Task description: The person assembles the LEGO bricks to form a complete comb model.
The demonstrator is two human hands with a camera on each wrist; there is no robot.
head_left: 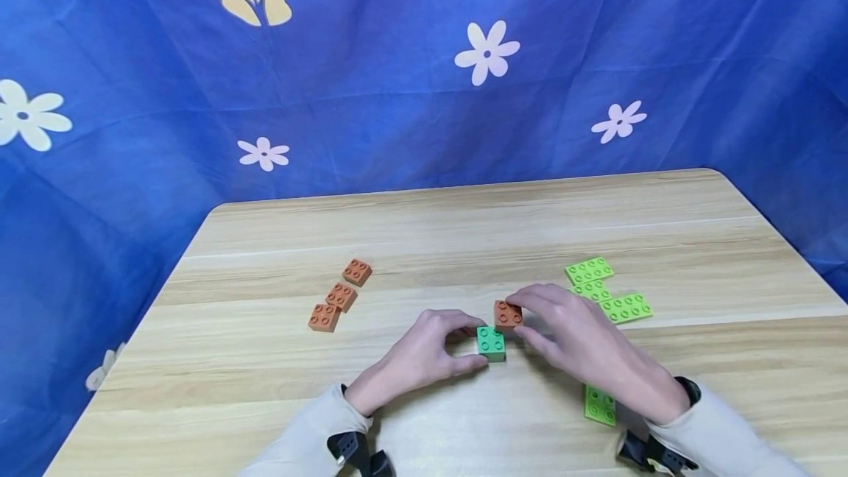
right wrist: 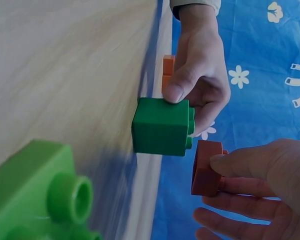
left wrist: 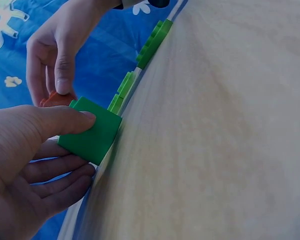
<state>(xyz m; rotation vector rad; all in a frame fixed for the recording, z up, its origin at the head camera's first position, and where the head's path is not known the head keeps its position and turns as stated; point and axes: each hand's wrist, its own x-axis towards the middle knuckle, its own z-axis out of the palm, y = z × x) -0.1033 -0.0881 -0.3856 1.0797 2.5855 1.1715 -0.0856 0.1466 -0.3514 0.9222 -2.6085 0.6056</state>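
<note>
Near the middle of the table, a dark green brick [head_left: 491, 345] with studs on top stands upright on the wood. My left hand [head_left: 429, 350] pinches it between thumb and fingers; the thumb lies on its side in the left wrist view. My right hand [head_left: 583, 333] pinches a flatter reddish-brown brick [head_left: 508, 316] by its edges. In the right wrist view this brown brick [right wrist: 207, 167] is held off the table, about stud height of the green brick [right wrist: 161, 126], with a small gap between the two. Its hollow underside faces down.
Three reddish-brown bricks [head_left: 341, 297] lie in a slanted row on the left. To the right, several lime green bricks [head_left: 589, 270] sit close together, partly behind my right hand. Another lime brick [head_left: 599, 405] lies under my right forearm. A blue flowered cloth [head_left: 397, 79] hangs behind the table.
</note>
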